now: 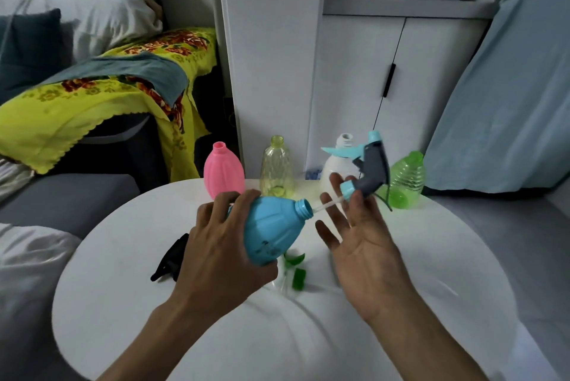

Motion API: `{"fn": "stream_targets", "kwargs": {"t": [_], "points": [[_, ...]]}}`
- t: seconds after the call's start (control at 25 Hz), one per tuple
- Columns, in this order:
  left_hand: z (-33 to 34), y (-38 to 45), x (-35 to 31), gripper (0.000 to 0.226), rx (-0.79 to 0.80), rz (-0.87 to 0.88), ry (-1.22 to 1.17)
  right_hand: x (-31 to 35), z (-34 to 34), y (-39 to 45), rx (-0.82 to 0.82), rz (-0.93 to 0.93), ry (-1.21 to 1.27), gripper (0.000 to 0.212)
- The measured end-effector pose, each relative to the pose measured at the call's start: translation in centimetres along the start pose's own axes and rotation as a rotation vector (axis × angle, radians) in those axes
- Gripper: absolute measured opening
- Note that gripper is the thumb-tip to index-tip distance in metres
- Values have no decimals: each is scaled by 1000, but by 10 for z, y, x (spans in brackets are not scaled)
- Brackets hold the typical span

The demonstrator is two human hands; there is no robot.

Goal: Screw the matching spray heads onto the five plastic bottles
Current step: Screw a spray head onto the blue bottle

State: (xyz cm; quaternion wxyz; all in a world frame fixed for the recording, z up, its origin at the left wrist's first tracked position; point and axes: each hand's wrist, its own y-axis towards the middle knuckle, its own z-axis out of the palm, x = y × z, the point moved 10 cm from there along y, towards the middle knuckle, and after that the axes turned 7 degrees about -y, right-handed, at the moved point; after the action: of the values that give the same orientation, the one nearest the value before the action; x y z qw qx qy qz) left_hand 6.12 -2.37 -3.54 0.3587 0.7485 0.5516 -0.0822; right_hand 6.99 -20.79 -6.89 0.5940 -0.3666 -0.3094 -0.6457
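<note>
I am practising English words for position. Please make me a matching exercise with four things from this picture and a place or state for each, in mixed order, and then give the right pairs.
Things:
1. blue bottle
2. pink bottle
3. grey-blue spray head
4. black spray head

Places or states:
a. lying on the table
b. held tilted in the left hand
c. standing at the back of the table, neck open
d. held in the fingers of the right hand

Pairs: 1-b, 2-c, 3-d, 4-a
</note>
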Motion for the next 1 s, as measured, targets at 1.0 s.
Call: {"fn": "stream_targets", "kwargs": {"t": [1.0], "points": [[-17,-10,-11,100,60,115,224,-23,1,-7,169,103,-682,41]]}}
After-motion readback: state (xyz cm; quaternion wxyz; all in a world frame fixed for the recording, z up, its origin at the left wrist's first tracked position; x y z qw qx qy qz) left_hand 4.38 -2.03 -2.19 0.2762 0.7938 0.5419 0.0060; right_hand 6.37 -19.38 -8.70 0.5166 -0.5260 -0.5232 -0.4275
